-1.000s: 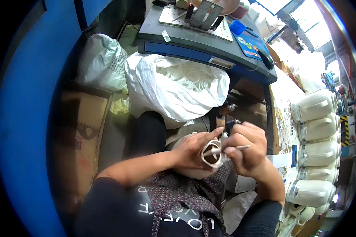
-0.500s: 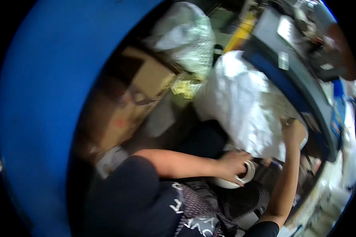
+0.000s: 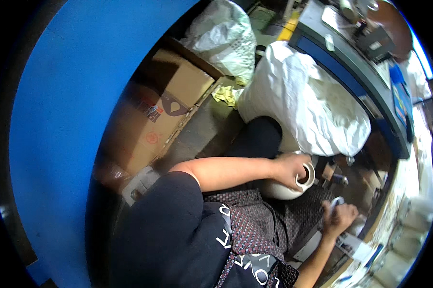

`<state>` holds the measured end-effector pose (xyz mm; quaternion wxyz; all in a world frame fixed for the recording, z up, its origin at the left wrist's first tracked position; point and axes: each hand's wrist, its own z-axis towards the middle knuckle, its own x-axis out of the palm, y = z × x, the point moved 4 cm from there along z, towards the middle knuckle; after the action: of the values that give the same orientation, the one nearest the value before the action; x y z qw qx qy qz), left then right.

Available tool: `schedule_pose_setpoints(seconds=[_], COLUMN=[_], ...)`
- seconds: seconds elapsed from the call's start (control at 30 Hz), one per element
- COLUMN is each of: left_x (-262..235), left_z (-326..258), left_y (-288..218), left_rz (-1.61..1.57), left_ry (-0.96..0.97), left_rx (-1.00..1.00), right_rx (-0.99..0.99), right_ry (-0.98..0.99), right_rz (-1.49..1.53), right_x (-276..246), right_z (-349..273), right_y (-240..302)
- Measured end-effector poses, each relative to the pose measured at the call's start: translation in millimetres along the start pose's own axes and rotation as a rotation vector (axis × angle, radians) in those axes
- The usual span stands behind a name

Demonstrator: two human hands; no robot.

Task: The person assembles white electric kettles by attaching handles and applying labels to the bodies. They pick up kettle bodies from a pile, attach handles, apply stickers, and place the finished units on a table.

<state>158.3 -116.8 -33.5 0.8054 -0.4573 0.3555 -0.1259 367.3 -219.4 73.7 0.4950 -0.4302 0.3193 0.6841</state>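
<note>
A white, rounded jar (image 3: pixel 279 191) with a thick-rimmed round mouth lies tilted across my lap, its opening facing right. My left hand (image 3: pixel 290 169) is closed around its neck, just behind the rim. To the right, and apart from the jar, my right hand (image 3: pixel 340 218) pinches a small white piece (image 3: pixel 338 201) that sticks up between thumb and fingers; its kind cannot be made out. A patterned dark apron (image 3: pixel 255 223) covers my lap under the jar.
A large white sack (image 3: pixel 293 103) stands ahead, close to my knee. Cardboard boxes (image 3: pixel 149 120) line the left, beside a big blue surface (image 3: pixel 58 120). A grey-blue bench (image 3: pixel 336 53) and a metal shaft (image 3: pixel 340 179) are on the right. Pale cylindrical pieces (image 3: pixel 408 235) sit at lower right.
My right hand has come down and nearer from beside the sack's rim, and a small white piece now shows in it. My left hand still holds the jar on my lap. The view has shifted slightly.
</note>
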Motion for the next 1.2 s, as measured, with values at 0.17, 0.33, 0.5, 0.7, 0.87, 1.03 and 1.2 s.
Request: schedule_pose_setpoints(seconds=[0.17, 0.33, 0.5, 0.7, 0.87, 1.03, 1.2], left_x=[-36, -57, -32, -20, -20, -12, -17], left_z=[11, 11, -3, -13, -17, -13, -9], left_y=[-96, -193, -223, -228, -244, -236, -208], left_rz=[0.026, -0.164, -0.208, -0.192, 0.01, 0.022, -0.198], left_ry=[-0.118, -0.019, 0.077, 0.041, 0.097, 0.126, 0.07], left_rx=[0.286, 0.483, 0.487, 0.5, 0.558, 0.605, 0.468], right_rx=[0.236, 0.781, 0.346, -0.19, -0.406, -0.228, 0.028], right_ry=[0.228, 0.159, -0.074, 0.229, 0.315, 0.594, 0.116], right_rz=[0.049, 0.859, 1.056, 0.425, 0.136, 0.356, 0.685], right_x=[-4, -51, -175, -158, -153, -154, -152], right_z=[-138, -109, -25, -25, -17, -16, -30], right_y=[54, 19, 101, 113, 117, 103, 105])
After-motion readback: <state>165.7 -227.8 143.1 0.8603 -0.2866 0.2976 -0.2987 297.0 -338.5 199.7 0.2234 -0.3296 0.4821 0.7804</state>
